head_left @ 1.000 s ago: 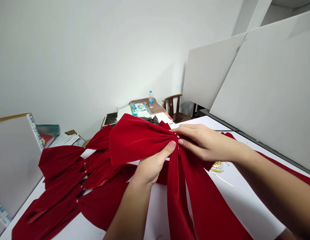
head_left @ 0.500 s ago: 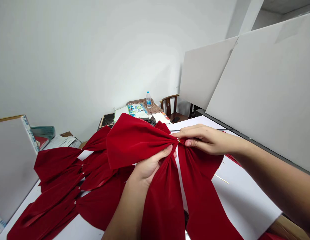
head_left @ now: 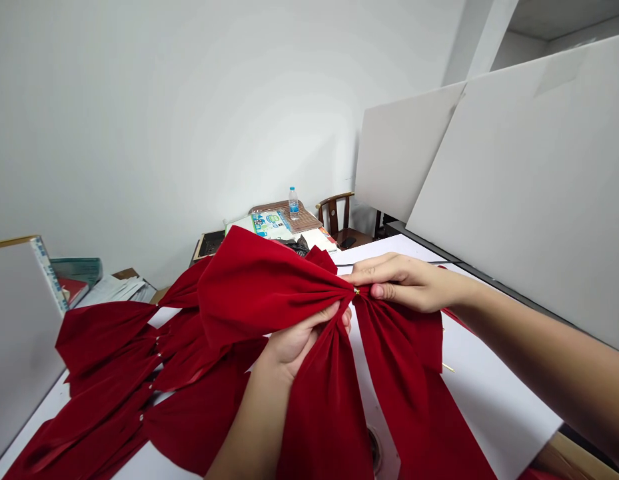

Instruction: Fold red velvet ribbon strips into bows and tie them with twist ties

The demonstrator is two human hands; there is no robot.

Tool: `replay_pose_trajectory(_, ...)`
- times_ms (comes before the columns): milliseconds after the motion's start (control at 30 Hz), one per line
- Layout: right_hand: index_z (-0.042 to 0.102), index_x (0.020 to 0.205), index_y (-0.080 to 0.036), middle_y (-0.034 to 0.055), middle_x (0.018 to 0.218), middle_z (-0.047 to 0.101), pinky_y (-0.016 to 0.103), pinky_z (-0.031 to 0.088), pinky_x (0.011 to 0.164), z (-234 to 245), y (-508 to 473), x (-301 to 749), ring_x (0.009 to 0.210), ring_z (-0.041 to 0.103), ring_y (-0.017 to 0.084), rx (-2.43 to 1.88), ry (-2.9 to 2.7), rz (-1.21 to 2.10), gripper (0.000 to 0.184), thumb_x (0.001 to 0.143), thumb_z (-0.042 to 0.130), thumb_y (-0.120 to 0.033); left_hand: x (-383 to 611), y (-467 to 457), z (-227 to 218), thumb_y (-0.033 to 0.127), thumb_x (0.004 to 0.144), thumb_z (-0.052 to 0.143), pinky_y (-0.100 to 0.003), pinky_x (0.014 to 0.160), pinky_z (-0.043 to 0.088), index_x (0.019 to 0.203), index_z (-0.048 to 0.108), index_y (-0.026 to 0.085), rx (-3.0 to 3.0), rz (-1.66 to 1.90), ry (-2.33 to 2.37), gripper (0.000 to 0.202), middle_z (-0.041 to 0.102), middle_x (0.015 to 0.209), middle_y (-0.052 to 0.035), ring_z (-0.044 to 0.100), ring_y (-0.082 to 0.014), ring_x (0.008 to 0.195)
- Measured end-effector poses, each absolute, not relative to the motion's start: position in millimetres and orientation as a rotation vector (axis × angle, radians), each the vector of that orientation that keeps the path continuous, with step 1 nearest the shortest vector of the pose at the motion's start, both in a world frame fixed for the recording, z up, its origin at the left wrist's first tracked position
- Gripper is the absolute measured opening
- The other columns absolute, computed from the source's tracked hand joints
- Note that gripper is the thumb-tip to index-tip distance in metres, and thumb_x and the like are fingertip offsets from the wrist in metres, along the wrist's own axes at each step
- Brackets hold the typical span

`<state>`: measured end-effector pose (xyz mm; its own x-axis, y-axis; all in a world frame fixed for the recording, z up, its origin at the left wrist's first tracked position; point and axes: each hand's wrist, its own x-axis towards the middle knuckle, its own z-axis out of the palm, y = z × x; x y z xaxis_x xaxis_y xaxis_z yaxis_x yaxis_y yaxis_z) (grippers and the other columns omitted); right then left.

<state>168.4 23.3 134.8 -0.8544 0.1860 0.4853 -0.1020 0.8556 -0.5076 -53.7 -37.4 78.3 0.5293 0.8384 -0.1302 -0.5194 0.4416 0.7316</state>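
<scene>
A large red velvety bow [head_left: 269, 287] is held up over the table, with two long tails hanging down toward me. A small gold tie [head_left: 356, 291] cinches its middle. My left hand [head_left: 302, 337] grips the bow from below, just left of the tie, thumb on top and some fingers hidden behind the cloth. My right hand [head_left: 406, 280] pinches the gathered cloth right at the tie, thumb in front and index finger reaching over the top. Several more red bows [head_left: 109, 333] lie overlapped on the left of the table, each gathered at its middle.
The white tabletop [head_left: 494, 380] shows on the right, with a thin gold strip [head_left: 448, 367] on it. White panels [head_left: 529, 180] lean at the right. Behind stand a water bottle [head_left: 294, 203] and a wooden chair [head_left: 336, 213]. A white board [head_left: 24, 347] stands at left.
The view has shifted slightly. The bow's left loop sits a little farther left and its tails are spread a bit wider. Both hands keep their hold near the tie.
</scene>
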Motion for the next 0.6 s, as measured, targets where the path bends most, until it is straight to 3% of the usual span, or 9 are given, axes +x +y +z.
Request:
replay_pose_trajectory(267, 0.060, 0.144, -0.019, 0.0111, 0.113, 0.070, 0.023, 0.049, 0.085, 124, 27, 167, 0.097, 0.066, 0.013, -0.023, -2.412, 0.858, 0.040, 0.108, 0.044, -0.025, -48, -33, 70, 0.036, 0.065, 0.094, -0.019, 0.062, 0.049, 0.069, 0.068, 0.011, 0.756, 0.834, 0.357, 0.036, 0.058, 0.065, -0.0015, 0.055, -0.0086, 0.061)
replay_pose_trajectory(400, 0.056, 0.147, -0.018, 0.0114, 0.117, 0.067, 0.025, 0.049, 0.090, 126, 21, 166, 0.102, 0.064, 0.014, -0.090, -2.423, 0.791, 0.041, 0.109, 0.041, -0.025, -50, -34, 75, 0.037, 0.069, 0.091, -0.019, 0.064, 0.050, 0.070, 0.068, 0.010, 0.737, 0.850, 0.388, 0.036, 0.060, 0.068, -0.0021, 0.057, -0.0085, 0.063)
replay_pose_trajectory(500, 0.053, 0.148, -0.020, 0.0109, 0.118, 0.065, 0.028, 0.049, 0.093, 132, 10, 165, 0.105, 0.062, 0.016, -0.231, -2.461, 0.577, 0.048, 0.101, 0.059, -0.031, -51, -36, 75, 0.036, 0.078, 0.085, -0.019, 0.067, 0.051, 0.072, 0.066, 0.011, 0.706, 0.872, 0.461, 0.032, 0.061, 0.070, -0.0022, 0.058, -0.0086, 0.065)
replay_pose_trajectory(600, 0.060, 0.139, -0.021, 0.0118, 0.121, 0.062, 0.032, 0.050, 0.094, 139, -4, 165, 0.108, 0.060, 0.020, -0.403, -2.472, 0.281, 0.056, 0.089, 0.076, -0.042, -47, -33, 70, 0.036, 0.080, 0.084, -0.020, 0.071, 0.053, 0.076, 0.068, 0.011, 0.736, 0.914, 0.468, 0.030, 0.062, 0.074, -0.0021, 0.060, -0.0090, 0.068)
